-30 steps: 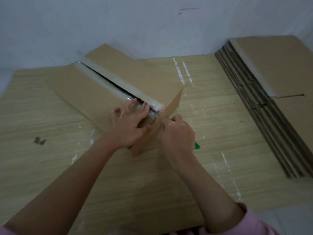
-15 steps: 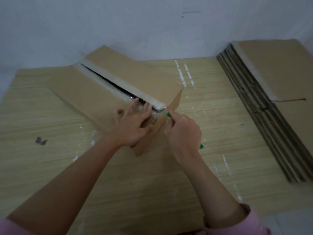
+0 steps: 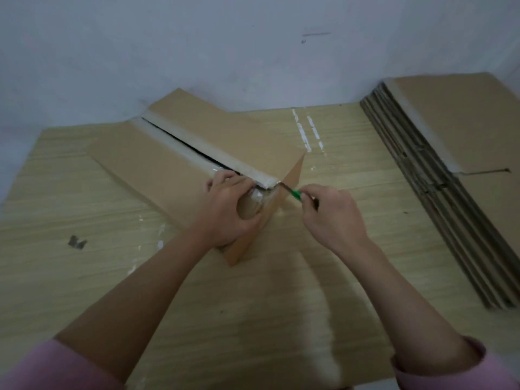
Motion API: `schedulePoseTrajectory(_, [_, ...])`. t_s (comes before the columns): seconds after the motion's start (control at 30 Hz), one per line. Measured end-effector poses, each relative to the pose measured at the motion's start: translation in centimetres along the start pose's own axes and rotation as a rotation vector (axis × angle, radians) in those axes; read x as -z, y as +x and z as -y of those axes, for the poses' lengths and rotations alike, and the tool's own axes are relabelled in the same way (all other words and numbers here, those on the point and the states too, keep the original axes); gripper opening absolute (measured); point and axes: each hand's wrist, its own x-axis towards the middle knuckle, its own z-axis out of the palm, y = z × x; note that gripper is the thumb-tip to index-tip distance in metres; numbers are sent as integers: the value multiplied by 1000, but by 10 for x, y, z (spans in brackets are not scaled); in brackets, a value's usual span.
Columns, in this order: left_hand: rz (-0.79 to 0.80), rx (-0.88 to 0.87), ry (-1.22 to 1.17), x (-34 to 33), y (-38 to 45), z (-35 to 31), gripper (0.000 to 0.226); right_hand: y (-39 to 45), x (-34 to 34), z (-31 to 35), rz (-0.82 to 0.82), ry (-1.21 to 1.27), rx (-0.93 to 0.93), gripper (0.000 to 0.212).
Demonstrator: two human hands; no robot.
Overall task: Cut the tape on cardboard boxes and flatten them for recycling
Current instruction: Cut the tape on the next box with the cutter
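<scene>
Cutting tape at cardboard box [image 3: 157, 164] end.
Left hand [image 3: 228, 209] grips box corner; right hand [image 3: 329, 215] pinches green-handled cutter [image 3: 292, 193] at taped seam [image 3: 264, 182].

Our count: one box, one cutter, one stack

We see one long brown cardboard box [image 3: 157, 161] with its taped seam slit, one green-handled cutter [image 3: 292, 193], one stack of flattened brown cardboard sheets [image 3: 455, 175], and two bare hands.
</scene>
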Motion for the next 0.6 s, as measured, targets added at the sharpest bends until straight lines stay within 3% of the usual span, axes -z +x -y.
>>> schedulePoseTrajectory(0.1, [-33, 2, -17, -3, 3, -1, 65, -5, -3, 3, 143, 380, -185, 20])
schedulePoseTrajectory(0.17, [-60, -12, -27, -3, 2, -1, 64, -5, -5, 5, 190, 437, -207, 19])
schedulePoseTrajectory(0.43, [-106, -54, -27, -5, 0, 3, 58, 8, -15, 17, 230, 482, -209, 19])
schedulePoseTrajectory(0.6, [-139, -64, -5, -6, 1, 2, 56, 17, -15, 22, 155, 270, -98, 21])
